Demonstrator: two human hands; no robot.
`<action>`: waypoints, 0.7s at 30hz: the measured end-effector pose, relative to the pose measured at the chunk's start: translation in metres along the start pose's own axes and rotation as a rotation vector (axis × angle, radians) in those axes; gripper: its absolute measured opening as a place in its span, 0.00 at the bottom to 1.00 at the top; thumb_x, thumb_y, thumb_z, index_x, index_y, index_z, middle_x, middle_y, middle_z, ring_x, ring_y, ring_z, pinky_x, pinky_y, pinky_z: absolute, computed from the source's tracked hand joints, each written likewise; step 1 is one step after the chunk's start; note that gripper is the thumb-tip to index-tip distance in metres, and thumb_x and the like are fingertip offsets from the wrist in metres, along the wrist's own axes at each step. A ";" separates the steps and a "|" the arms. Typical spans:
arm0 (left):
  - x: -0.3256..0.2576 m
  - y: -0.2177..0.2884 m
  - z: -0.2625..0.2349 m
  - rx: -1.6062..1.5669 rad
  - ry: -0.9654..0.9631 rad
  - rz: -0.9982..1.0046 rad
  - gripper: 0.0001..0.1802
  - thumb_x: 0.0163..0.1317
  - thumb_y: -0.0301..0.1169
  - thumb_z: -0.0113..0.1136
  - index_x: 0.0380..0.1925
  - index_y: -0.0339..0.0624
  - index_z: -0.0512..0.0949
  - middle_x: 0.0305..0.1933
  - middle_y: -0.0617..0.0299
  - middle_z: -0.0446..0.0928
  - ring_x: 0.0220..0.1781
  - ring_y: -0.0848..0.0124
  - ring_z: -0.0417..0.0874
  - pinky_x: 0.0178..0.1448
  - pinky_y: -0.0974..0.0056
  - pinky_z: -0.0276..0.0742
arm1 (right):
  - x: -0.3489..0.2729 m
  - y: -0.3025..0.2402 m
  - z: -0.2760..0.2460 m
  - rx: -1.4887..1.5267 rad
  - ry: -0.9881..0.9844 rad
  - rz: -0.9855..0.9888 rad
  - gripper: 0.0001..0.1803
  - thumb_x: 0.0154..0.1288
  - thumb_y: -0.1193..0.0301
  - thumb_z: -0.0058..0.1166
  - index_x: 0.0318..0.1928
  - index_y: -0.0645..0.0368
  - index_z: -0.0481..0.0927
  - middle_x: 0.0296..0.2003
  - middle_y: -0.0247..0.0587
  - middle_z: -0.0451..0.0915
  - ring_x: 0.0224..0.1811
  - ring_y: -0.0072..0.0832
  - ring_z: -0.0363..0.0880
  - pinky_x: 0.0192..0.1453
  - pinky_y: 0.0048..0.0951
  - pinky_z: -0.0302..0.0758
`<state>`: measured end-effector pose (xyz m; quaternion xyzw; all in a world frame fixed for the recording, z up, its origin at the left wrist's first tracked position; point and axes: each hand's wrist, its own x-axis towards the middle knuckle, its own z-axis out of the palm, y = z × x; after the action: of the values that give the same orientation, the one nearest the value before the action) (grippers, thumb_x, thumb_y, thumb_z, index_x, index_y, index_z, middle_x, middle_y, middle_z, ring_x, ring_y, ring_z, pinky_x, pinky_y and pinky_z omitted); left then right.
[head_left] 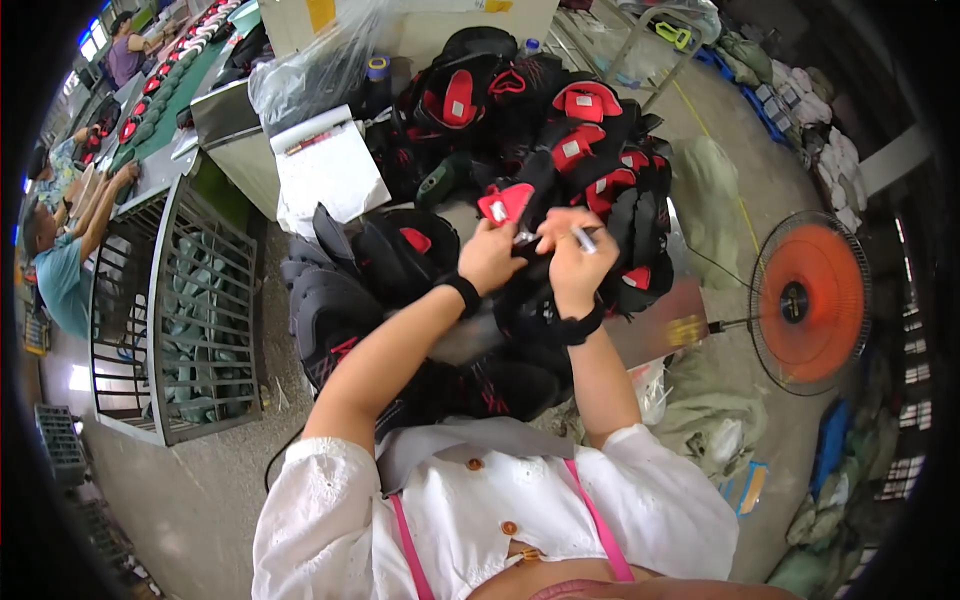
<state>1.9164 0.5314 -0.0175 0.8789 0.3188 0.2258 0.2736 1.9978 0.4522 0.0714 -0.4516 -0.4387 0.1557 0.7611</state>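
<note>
A black shoe upper with a red lining and a white label [506,204] is in front of me, above a heap of similar ones. My left hand [489,257] is closed on its near edge. Close by on the right, my right hand [580,262] is curled round a slim pen-like tool, pale with a dark stripe [584,239], and its fingers reach toward the upper. Blur hides exactly what the fingertips touch. More black uppers with red linings [573,147] lie piled beyond and right of my hands. Dark curved uppers [325,300] are stacked on the left.
A white paper pad [330,180] with a pen lies at back left, by clear plastic sheeting [310,75]. A metal cage [165,320] of green foot-shaped forms stands left. An orange fan [810,303] is at right. Co-workers [62,270] sit along a shoe-covered line at far left.
</note>
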 end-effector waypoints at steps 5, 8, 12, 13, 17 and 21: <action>0.012 -0.040 0.009 0.036 -0.045 -0.066 0.26 0.42 0.38 0.66 0.39 0.33 0.71 0.40 0.45 0.74 0.49 0.51 0.71 0.52 0.56 0.69 | 0.052 -0.046 0.006 -0.149 -0.148 0.044 0.05 0.59 0.78 0.50 0.33 0.66 0.78 0.25 0.39 0.80 0.24 0.21 0.80 0.26 0.17 0.71; 0.013 -0.063 0.010 0.074 -0.154 -0.157 0.30 0.45 0.36 0.64 0.46 0.31 0.68 0.46 0.43 0.70 0.54 0.48 0.65 0.57 0.56 0.64 | 0.054 -0.017 -0.029 -0.051 0.037 0.145 0.08 0.61 0.73 0.52 0.35 0.69 0.77 0.26 0.43 0.80 0.24 0.27 0.81 0.25 0.18 0.71; -0.003 -0.055 0.008 0.347 0.069 -0.060 0.34 0.44 0.34 0.65 0.51 0.34 0.64 0.56 0.47 0.59 0.57 0.49 0.60 0.55 0.54 0.67 | 0.057 0.104 -0.157 0.608 0.559 0.720 0.12 0.63 0.71 0.49 0.42 0.68 0.72 0.38 0.51 0.78 0.37 0.34 0.80 0.32 0.23 0.78; -0.009 -0.049 -0.002 0.256 0.090 -0.036 0.33 0.44 0.34 0.65 0.51 0.35 0.65 0.54 0.47 0.61 0.56 0.49 0.61 0.57 0.55 0.65 | 0.048 0.132 -0.197 0.879 0.366 0.963 0.12 0.64 0.72 0.47 0.44 0.68 0.72 0.41 0.51 0.77 0.42 0.36 0.78 0.36 0.26 0.79; -0.052 -0.007 -0.081 -0.035 -0.016 0.114 0.28 0.45 0.32 0.63 0.48 0.38 0.68 0.50 0.49 0.67 0.56 0.52 0.64 0.61 0.55 0.59 | 0.034 0.158 -0.171 0.743 0.343 1.112 0.19 0.64 0.78 0.43 0.56 0.65 0.62 0.53 0.54 0.69 0.53 0.48 0.71 0.45 0.33 0.79; -0.152 0.052 -0.158 0.211 0.045 -0.034 0.34 0.41 0.30 0.66 0.52 0.39 0.66 0.58 0.48 0.61 0.63 0.50 0.57 0.64 0.53 0.55 | 0.034 0.118 -0.140 0.491 0.089 1.051 0.18 0.62 0.82 0.42 0.52 0.62 0.60 0.56 0.55 0.64 0.52 0.52 0.71 0.34 0.27 0.77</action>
<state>1.7430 0.4468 0.0997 0.8920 0.3618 0.2058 0.1764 2.1490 0.4612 -0.0372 -0.4250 -0.0743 0.5906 0.6820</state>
